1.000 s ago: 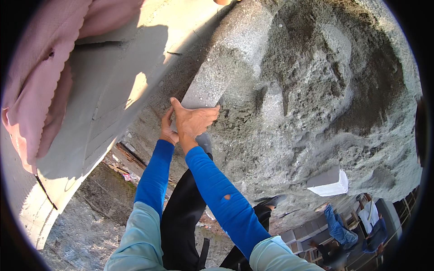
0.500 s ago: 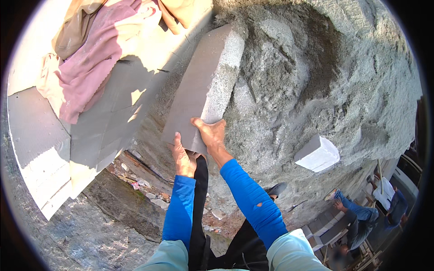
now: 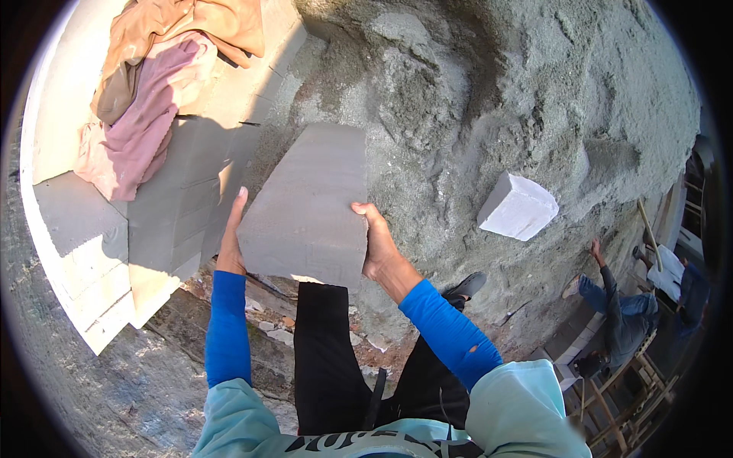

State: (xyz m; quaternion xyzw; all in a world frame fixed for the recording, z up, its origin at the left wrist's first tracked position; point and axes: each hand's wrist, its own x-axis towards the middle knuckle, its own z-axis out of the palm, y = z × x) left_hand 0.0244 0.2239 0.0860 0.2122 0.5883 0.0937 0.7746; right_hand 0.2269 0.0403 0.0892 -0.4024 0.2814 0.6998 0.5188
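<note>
A large grey building block (image 3: pixel 309 206) is held between my two hands, its broad smooth face turned up toward me. My left hand (image 3: pixel 232 243) presses against its left edge with the fingers stretched along it. On the right edge, my right hand (image 3: pixel 382 248) grips with the thumb on the top face; its other fingers are hidden behind the block. The block is tilted, its near end above my black trousers. A smaller white block piece (image 3: pixel 519 206) lies on the grey sand heap to the right.
The grey sand or mortar heap (image 3: pixel 580 99) fills the far side and right. At left, pink cloth (image 3: pixel 141 122) and tan cloth (image 3: pixel 183 27) lie over a stack of grey blocks (image 3: pixel 84 217). Rubble (image 3: pixel 267 324) lies near my legs. Another person (image 3: pixel 622 305) is at lower right.
The block has come off the heap toward me and tipped so its broad face fills the space between my hands. My left hand has moved left along its edge; my right hand has shifted slightly right.
</note>
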